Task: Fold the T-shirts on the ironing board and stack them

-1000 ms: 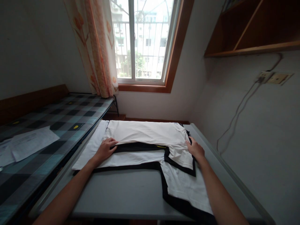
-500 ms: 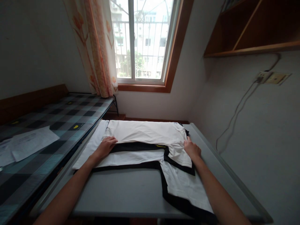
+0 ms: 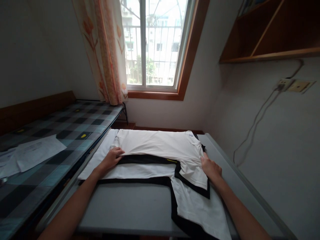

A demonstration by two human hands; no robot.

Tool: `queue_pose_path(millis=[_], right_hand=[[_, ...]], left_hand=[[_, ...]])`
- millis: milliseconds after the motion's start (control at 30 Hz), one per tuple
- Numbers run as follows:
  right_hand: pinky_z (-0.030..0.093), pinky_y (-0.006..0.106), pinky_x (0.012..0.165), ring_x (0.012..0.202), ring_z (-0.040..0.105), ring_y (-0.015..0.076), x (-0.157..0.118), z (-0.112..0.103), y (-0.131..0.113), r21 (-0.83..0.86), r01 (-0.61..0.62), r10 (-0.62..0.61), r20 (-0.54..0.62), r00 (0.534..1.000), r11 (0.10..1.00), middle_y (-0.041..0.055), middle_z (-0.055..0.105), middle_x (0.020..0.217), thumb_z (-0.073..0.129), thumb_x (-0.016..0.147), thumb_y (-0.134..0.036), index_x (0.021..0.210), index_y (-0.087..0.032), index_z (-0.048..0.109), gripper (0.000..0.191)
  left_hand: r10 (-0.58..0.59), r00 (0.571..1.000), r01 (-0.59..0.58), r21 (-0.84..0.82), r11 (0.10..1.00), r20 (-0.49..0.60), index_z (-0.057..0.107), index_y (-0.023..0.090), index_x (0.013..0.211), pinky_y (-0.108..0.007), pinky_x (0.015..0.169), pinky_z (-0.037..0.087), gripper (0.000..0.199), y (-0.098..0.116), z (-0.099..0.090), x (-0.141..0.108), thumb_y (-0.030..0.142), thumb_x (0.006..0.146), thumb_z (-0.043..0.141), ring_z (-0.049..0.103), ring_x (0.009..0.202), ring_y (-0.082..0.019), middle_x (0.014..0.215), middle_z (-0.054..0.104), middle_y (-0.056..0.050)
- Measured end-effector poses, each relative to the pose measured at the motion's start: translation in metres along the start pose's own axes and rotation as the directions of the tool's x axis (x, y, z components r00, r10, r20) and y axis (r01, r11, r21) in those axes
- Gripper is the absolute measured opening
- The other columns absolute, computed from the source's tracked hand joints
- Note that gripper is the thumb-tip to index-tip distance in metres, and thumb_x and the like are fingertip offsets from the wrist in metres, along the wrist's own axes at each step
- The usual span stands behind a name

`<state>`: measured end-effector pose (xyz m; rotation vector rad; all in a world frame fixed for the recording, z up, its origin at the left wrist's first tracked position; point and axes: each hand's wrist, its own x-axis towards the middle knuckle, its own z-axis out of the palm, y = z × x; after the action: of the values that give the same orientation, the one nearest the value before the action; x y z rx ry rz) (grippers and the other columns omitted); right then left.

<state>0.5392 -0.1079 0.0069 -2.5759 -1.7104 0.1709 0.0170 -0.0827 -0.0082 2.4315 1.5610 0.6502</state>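
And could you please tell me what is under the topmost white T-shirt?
Black fabric peeks from under the top T-shirt, then another white T-shirt, with the grey table below. What lies under the middle is covered.

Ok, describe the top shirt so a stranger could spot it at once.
Before the window stands a gray table. On it, the top shirt lies over a white layer, left hand at one end, right hand at the other. It is creamier than that layer, with a short yellow strip by its near edge.

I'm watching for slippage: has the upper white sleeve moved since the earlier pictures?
Yes. The upper white sleeve has shifted slightly toward the near edge of the gray table.
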Motion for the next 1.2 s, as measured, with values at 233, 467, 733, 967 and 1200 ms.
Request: queue_pose_path(millis=[233, 467, 733, 967, 1200], right_hand=[[0.050, 0.047, 0.081, 0.093, 0.069, 0.0326, -0.011, -0.001, 0.001, -0.045, 0.016, -0.018, -0.040, 0.999, 0.999, 0.0207, 0.070, 0.101, 0.017, 0.098, -0.041, 0.146, -0.019, 0.036, 0.056], [0.049, 0.047, 0.084, 0.092, 0.070, 0.0319, -0.027, 0.005, 0.001, -0.070, 0.027, -0.032, -0.069, 0.997, 0.997, 0.0211, 0.071, 0.098, 0.021, 0.098, -0.039, 0.147, -0.016, 0.035, 0.055], [0.050, 0.046, 0.080, 0.090, 0.070, 0.0336, -0.045, 0.005, 0.016, -0.112, 0.035, -0.041, -0.051, 0.998, 0.993, 0.0190, 0.071, 0.093, 0.015, 0.098, -0.041, 0.146, -0.016, 0.037, 0.058], [0.048, 0.044, 0.079, 0.090, 0.068, 0.0316, -0.038, 0.002, 0.020, -0.069, 0.001, -0.005, -0.063, 0.998, 0.998, 0.0170, 0.070, 0.095, 0.021, 0.098, -0.045, 0.143, -0.020, 0.041, 0.056], [0.043, 0.041, 0.091, 0.105, 0.054, 0.0284, -0.039, -0.001, 0.032, -0.082, 0.354, -0.356, -0.401, 0.844, 0.932, 0.0155, 0.057, 0.116, 0.046, 0.090, -0.028, 0.128, -0.019, 0.059, 0.041]], left_hand=[[-0.225, 0.966, 0.253, 0.303, 0.919, -0.125, 0.047, 0.024, 0.140, -0.061, 0.110, 0.020, 0.065, 0.006, 0.010, -0.009, 0.057, 0.084, 0.054, 0.031, 0.137, -0.036, 0.145, 0.045, -0.013], [-0.257, 0.966, 0.246, 0.345, 0.906, -0.014, 0.042, 0.031, 0.144, -0.059, 0.112, 0.018, 0.066, -0.002, 0.010, -0.009, 0.061, 0.085, 0.048, 0.027, 0.140, -0.035, 0.150, 0.039, -0.008], [-0.234, 0.972, 0.220, 0.344, 0.913, 0.000, 0.041, 0.035, 0.144, -0.058, 0.112, 0.020, 0.066, -0.004, 0.007, -0.021, 0.061, 0.085, 0.050, 0.026, 0.140, -0.037, 0.153, 0.037, -0.005], [-0.251, 0.968, 0.235, 0.353, 0.905, -0.002, 0.042, 0.033, 0.144, -0.060, 0.112, 0.019, 0.062, 0.000, 0.007, -0.027, 0.058, 0.087, 0.048, 0.022, 0.143, -0.038, 0.154, 0.035, -0.005], [-0.037, 0.999, 0.031, 0.319, 0.947, 0.012, 0.053, 0.025, 0.135, -0.065, 0.113, 0.004, 0.051, 0.028, 0.012, -0.010, 0.050, 0.092, 0.046, 0.036, 0.138, -0.033, 0.144, 0.048, -0.013]])
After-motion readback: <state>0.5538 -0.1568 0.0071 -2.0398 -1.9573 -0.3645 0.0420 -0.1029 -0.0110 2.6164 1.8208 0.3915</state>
